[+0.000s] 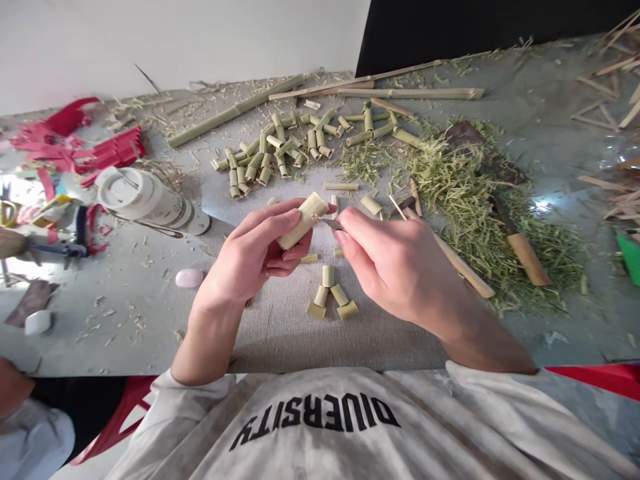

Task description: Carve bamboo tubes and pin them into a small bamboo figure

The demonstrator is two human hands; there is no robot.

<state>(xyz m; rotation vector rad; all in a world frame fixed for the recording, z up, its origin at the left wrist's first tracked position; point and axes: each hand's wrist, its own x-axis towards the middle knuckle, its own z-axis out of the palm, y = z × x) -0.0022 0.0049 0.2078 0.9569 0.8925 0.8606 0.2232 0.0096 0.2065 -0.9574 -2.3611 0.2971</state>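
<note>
A short, pale piece of bamboo point(303, 223) is gripped between the thumb and fingers of my left hand point(260, 243), tilted up to the right. My right hand point(387, 257) is closed around a small knife point(334, 223), whose blade tip meets the right side of the piece. The knife's handle is hidden in my fist. Below the hands, several cut bamboo pieces point(328, 275) lie on the cloth mat point(290, 340), arranged like a small figure with two legs. Behind them are a thin bamboo strip point(341, 187) and a short bamboo tube point(371, 205).
Many jointed bamboo pieces point(265, 157) lie at the back, before long bamboo poles point(235, 110). Green shavings point(450, 180) cover the right, with a wooden-handled blade point(527, 257) on them. A white tumbler point(150, 200) stands left, near red scraps point(113, 150). Another person's arm point(15, 387) shows lower left.
</note>
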